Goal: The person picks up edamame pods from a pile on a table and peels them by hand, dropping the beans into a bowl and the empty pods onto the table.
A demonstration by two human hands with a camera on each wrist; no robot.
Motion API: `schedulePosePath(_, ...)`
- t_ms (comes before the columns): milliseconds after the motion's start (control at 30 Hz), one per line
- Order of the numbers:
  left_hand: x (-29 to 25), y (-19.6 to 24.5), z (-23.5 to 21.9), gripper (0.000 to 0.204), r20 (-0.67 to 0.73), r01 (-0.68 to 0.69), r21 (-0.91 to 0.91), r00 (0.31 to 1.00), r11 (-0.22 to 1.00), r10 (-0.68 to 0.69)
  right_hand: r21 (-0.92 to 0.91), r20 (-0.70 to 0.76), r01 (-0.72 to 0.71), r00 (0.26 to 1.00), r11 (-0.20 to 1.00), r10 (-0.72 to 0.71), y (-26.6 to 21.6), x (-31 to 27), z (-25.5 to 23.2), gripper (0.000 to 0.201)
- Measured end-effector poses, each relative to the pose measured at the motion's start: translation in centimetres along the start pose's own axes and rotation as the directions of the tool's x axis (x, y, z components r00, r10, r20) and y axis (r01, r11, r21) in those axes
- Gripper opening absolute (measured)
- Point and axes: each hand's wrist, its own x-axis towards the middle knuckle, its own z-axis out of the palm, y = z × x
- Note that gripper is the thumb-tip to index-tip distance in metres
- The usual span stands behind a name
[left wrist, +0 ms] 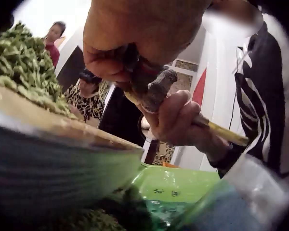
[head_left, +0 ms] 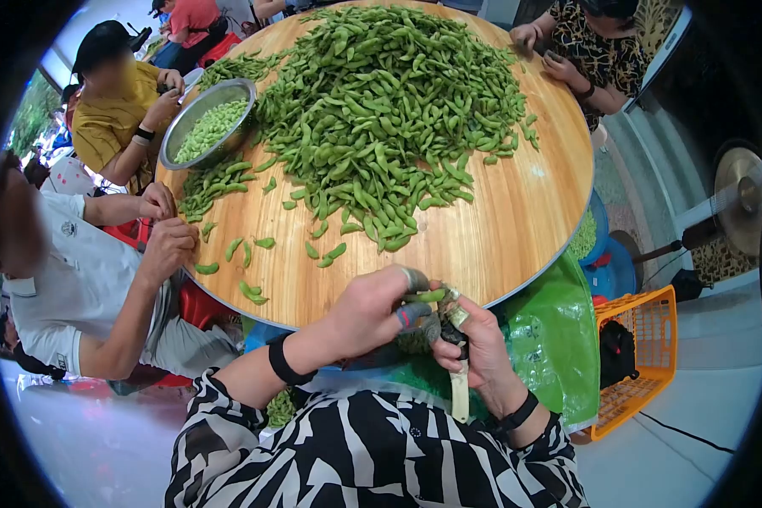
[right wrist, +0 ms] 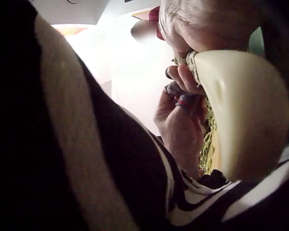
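Pod (head_left: 433,296) sits pinched in the left hand (head_left: 368,305), between covered thumb and finger, near the edge of the wooden table (head_left: 516,241); that forearm slants inward. The right hand (head_left: 483,347) curls round a pale-handled tool (head_left: 460,396), handle pointing toward the striped shirt (head_left: 381,461).

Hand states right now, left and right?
Left hand: closed, pinching a green pod.
Right hand: closed around a pale-handled tool; tool type can't be told.
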Motion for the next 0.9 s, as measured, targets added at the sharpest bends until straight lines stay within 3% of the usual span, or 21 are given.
schedulePosePath(33,0.3,0.3,-0.6,0.026,0.091,-0.264,0.377,0.965,0.888,0.248,-0.011,0.012,0.006,1.000,1.000,-0.006,0.0,0.1,0.0,0.039)
schedulePosePath(100,-0.2,0.2,-0.3,0.027,0.093,-0.278,0.473,0.959,0.836,0.267,0.020,0.015,-0.055,0.998,0.998,0.055,0.2,0.2,-0.3,0.039)
schedulePosePath(167,-0.2,-0.3,-0.3,0.023,0.048,-0.189,0.326,0.982,0.926,0.183,-0.036,-0.037,-0.039,0.999,0.999,0.038,0.3,0.1,0.0,0.038)
schedulePosePath(200,-0.1,0.1,-0.1,0.019,-0.010,-0.072,0.153,0.997,0.986,0.075,-0.069,-0.039,-0.013,0.999,0.998,0.011,0.3,0.0,0.3,0.038)
schedulePosePath(233,-0.1,0.2,0.0,0.019,-0.028,-0.094,0.171,0.995,0.981,0.100,-0.099,-0.041,0.012,0.999,0.995,-0.016,0.2,0.0,0.6,0.038)
schedulePosePath(267,-0.1,0.0,0.2,0.018,-0.041,0.090,-0.032,0.995,0.995,-0.092,-0.118,-0.016,0.021,1.000,0.993,-0.023,0.1,-0.1,0.9,0.038)
schedulePosePath(300,-0.1,-0.3,0.5,0.017,-0.012,0.265,-0.236,0.961,0.935,-0.276,-0.156,-0.039,0.038,0.998,0.987,-0.044,0.0,-0.2,1.1,0.035)
schedulePosePath(333,0.2,-0.7,0.8,0.014,0.004,0.286,-0.441,0.948,0.851,-0.317,-0.194,-0.064,0.055,0.996,0.979,-0.069,-0.1,-0.2,1.2,0.033)
schedulePosePath(367,0.2,-1.0,0.7,0.014,-0.013,0.262,-0.437,0.955,0.860,-0.298,-0.211,-0.045,0.065,0.996,0.975,-0.076,-0.2,-0.2,1.0,0.033)
schedulePosePath(433,0.3,-0.7,0.3,0.012,0.235,0.523,-0.676,0.821,0.519,-0.520,-0.386,-0.032,0.096,0.993,0.918,-0.118,-0.4,-0.4,0.7,0.028)
schedulePosePath(500,0.5,-0.8,0.4,0.013,0.249,0.515,-0.706,0.824,0.487,-0.510,-0.496,-0.042,0.111,0.988,0.861,-0.152,-0.5,-0.7,0.8,0.025)
schedulePosePath(600,0.1,-1.0,0.8,0.011,0.329,0.586,-0.732,0.750,0.347,-0.574,-0.498,-0.077,0.113,0.982,0.860,-0.174,0.0,-0.9,0.3,0.023)
schedulePosePath(633,-0.1,-1.1,1.1,0.011,0.317,0.574,-0.738,0.759,0.355,-0.569,-0.507,-0.064,0.118,0.983,0.854,-0.174,0.1,-1.0,0.1,0.023)
schedulePosePath(700,-0.4,-0.4,1.4,0.013,0.191,0.583,-0.560,0.782,0.588,-0.593,-0.613,-0.080,0.163,0.960,0.773,-0.267,0.3,-1.0,-0.2,0.024)
schedulePosePath(767,-0.8,-0.3,0.8,0.017,0.271,0.610,-0.457,0.789,0.648,-0.551,-0.661,-0.088,0.193,0.940,0.725,-0.331,0.5,-0.7,-0.5,0.020)
schedulePosePath(833,-1.1,-0.3,1.3,0.021,0.249,0.381,-0.348,0.918,0.856,-0.307,-0.747,-0.107,0.230,0.884,0.624,-0.454,0.7,-0.4,-0.9,0.015)
schedulePosePath(867,-1.4,0.0,1.5,0.024,0.266,0.398,-0.275,0.906,0.875,-0.328,-0.749,-0.108,0.234,0.880,0.620,-0.463,0.7,-0.3,-0.9,0.015)
schedulePosePath(900,-1.4,0.1,1.5,0.024,0.272,0.392,-0.274,0.908,0.879,-0.320,-0.852,-0.008,0.288,0.827,0.437,-0.562,0.8,-0.1,-0.9,0.018)
